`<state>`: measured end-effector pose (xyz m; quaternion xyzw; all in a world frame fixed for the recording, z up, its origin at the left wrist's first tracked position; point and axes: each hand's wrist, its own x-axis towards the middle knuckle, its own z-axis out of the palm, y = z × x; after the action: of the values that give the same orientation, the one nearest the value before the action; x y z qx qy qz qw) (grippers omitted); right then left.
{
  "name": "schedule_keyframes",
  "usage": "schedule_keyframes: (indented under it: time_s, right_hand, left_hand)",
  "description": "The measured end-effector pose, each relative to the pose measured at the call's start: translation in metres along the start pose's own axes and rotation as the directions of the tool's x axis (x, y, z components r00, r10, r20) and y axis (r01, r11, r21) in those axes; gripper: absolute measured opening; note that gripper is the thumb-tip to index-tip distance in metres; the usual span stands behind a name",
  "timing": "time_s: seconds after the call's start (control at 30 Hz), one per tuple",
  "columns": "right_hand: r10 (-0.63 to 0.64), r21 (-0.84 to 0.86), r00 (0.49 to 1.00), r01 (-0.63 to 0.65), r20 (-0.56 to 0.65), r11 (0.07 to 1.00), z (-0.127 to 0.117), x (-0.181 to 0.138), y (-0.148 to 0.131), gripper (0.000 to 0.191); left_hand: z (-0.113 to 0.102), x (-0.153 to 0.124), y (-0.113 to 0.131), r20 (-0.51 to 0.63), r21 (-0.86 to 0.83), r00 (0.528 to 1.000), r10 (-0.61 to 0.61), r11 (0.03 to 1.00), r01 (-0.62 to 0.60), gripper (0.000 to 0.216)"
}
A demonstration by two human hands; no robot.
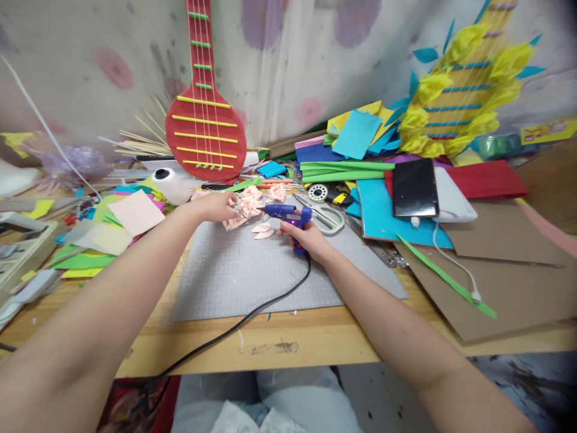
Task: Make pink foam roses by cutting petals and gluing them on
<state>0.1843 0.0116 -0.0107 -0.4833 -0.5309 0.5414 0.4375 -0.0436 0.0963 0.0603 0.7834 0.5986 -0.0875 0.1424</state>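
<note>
My right hand (306, 236) is closed round the grip of a blue glue gun (288, 214), its nozzle pointing left toward a cluster of pale pink paper petals (247, 205). My left hand (217, 205) pinches that pink petal cluster at its left side, over the far edge of the grey cutting mat (252, 276). Two loose pink petals (263, 231) lie on the mat just below the gun's nozzle. The gun's black cord (252, 314) trails across the mat and off the table's front edge.
Scissors (325, 216) and a tape measure (318, 193) lie right of the gun. A black phone (415, 187), coloured foam sheets, green strips and brown cardboard (505, 270) crowd the right. A red paper guitar (204, 114) leans at the back; a white spool (169, 184) and paper scraps lie left.
</note>
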Motion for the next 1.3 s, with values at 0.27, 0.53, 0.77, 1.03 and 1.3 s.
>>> schedule_keyframes:
  time_s: [0.27,0.53,0.77,1.03,1.3]
  right_hand:
    - [0.001,-0.009,1.0,-0.001,-0.004,1.0,0.001,0.0,-0.001,0.033]
    - [0.012,-0.008,1.0,-0.012,0.0,1.0,0.0,0.0,-0.001,0.033]
    - [0.006,-0.009,1.0,-0.006,-0.008,1.0,0.0,0.0,0.0,0.034]
    - [0.002,-0.019,1.0,-0.002,-0.009,1.0,0.0,0.0,-0.001,0.035]
    - [-0.017,-0.023,1.0,0.017,-0.001,1.0,0.0,0.0,0.0,0.034]
  left_hand:
    - [0.006,0.01,-0.015,0.05,-0.064,0.998,0.041,0.997,-0.038,0.056]
    - [0.01,0.003,-0.018,0.007,-0.154,1.0,0.013,0.988,-0.012,0.061]
    - [0.009,-0.005,-0.012,0.043,-0.233,0.997,-0.061,0.97,0.07,0.056]
    - [0.01,-0.01,-0.007,-0.008,-0.205,0.997,-0.08,0.976,0.076,0.052]
    - [0.013,-0.014,-0.016,0.004,-0.302,0.997,-0.08,0.95,0.078,0.055]
